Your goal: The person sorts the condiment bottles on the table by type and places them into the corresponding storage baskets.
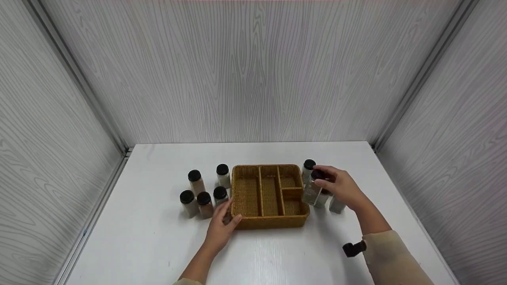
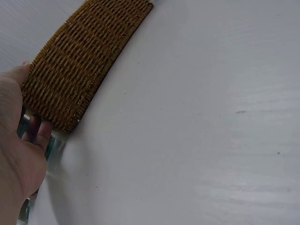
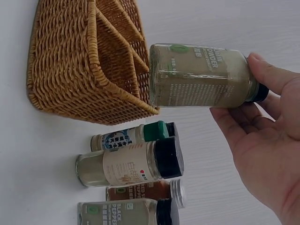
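Note:
My right hand (image 1: 341, 188) pinches the black cap of a clear glass spice jar (image 3: 201, 75) labelled cumin powder, filled with brownish powder. The jar is raised beside the right edge of a brown woven basket (image 1: 267, 223), which is split into several compartments. My left hand (image 1: 220, 229) holds the basket's front left corner, its thumb near the front rim and its fingers along the left side. In the left wrist view the woven wall (image 2: 79, 61) lies between that thumb and the fingers. No jars show in the basket's compartments.
Several black-capped jars, among them a brown-filled one (image 1: 204, 206), stand left of the basket. To its right are a white-labelled jar (image 3: 131, 165), a green-capped jar (image 3: 126, 137), a red pepper jar (image 3: 140, 191) and a black pepper jar (image 3: 117, 213). Grey panels (image 1: 253, 79) enclose the white table (image 1: 158, 253).

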Action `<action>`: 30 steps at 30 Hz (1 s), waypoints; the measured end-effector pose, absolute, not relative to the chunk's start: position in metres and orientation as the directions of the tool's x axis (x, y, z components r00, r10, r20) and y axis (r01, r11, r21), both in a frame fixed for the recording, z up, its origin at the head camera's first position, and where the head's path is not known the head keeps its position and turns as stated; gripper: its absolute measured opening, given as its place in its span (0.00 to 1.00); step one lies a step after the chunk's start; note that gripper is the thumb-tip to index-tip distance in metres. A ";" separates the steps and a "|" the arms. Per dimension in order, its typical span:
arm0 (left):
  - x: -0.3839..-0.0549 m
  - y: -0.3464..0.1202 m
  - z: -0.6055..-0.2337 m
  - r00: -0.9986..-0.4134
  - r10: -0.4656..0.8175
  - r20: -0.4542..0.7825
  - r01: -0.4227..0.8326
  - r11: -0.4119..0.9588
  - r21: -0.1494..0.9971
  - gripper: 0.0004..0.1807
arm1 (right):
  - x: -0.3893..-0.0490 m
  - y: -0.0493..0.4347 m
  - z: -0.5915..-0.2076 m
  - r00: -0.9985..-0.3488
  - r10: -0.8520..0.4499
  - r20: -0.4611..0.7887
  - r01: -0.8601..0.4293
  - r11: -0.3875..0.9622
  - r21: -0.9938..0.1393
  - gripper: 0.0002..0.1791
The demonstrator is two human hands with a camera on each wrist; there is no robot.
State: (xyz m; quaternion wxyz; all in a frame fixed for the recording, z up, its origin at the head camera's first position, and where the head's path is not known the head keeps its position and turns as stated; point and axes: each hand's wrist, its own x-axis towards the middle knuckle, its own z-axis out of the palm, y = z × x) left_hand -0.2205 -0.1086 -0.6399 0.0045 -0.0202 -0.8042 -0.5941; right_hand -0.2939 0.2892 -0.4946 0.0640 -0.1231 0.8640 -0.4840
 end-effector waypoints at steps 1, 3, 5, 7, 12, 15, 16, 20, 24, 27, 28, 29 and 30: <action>-0.220 -0.109 -0.640 -0.999 0.025 0.032 0.038 0.294 0.955 0.41 | -0.295 0.288 -0.495 -0.960 -0.279 0.003 -0.149 0.502 -0.852 0.31; -0.221 -0.108 -0.640 -0.999 0.023 0.038 0.043 0.296 0.954 0.41 | -0.296 0.285 -0.494 -0.961 -0.276 -0.011 -0.133 0.497 -0.857 0.31; -0.221 -0.108 -0.641 -0.999 0.020 0.042 0.046 0.302 0.952 0.40 | -0.297 0.282 -0.494 -0.959 -0.281 -0.021 -0.126 0.492 -0.861 0.32; -0.221 -0.108 -0.642 -0.999 0.014 0.042 0.044 0.307 0.951 0.40 | -0.299 0.278 -0.494 -0.957 -0.288 -0.021 -0.130 0.497 -0.858 0.32; -0.221 -0.109 -0.642 -0.999 0.025 0.025 0.031 0.287 0.957 0.39 | -0.303 0.267 -0.493 -0.954 -0.301 -0.005 -0.158 0.515 -0.842 0.33; -0.220 -0.108 -0.643 -0.999 0.031 0.011 0.019 0.275 0.961 0.40 | -0.306 0.261 -0.492 -0.951 -0.310 -0.002 -0.168 0.521 -0.837 0.33; -0.220 -0.109 -0.643 -0.999 0.031 0.013 0.021 0.277 0.961 0.40 | -0.307 0.259 -0.492 -0.950 -0.312 0.001 -0.174 0.528 -0.831 0.33; -0.221 -0.109 -0.644 -0.999 0.028 0.031 0.038 0.290 0.956 0.42 | -0.311 0.249 -0.493 -0.948 -0.317 0.000 -0.176 0.527 -0.831 0.33; -0.221 -0.109 -0.643 -0.999 0.025 0.034 0.040 0.282 0.959 0.42 | -0.311 0.236 -0.492 -0.948 -0.317 -0.006 -0.168 0.517 -0.840 0.33; -0.221 -0.108 -0.643 -0.999 0.027 0.028 0.034 0.262 0.965 0.41 | -0.313 0.226 -0.492 -0.947 -0.321 -0.009 -0.164 0.506 -0.847 0.33; -0.221 -0.108 -0.643 -0.999 0.029 0.028 0.034 0.257 0.966 0.41 | -0.314 0.223 -0.492 -0.948 -0.319 -0.009 -0.162 0.507 -0.847 0.33; -0.221 -0.108 -0.643 -0.999 0.031 0.028 0.035 0.256 0.966 0.41 | -0.315 0.220 -0.492 -0.947 -0.320 -0.009 -0.163 0.506 -0.847 0.33; -0.221 -0.108 -0.643 -0.999 0.032 0.028 0.036 0.254 0.966 0.41 | -0.316 0.217 -0.493 -0.945 -0.327 -0.003 -0.171 0.503 -0.847 0.33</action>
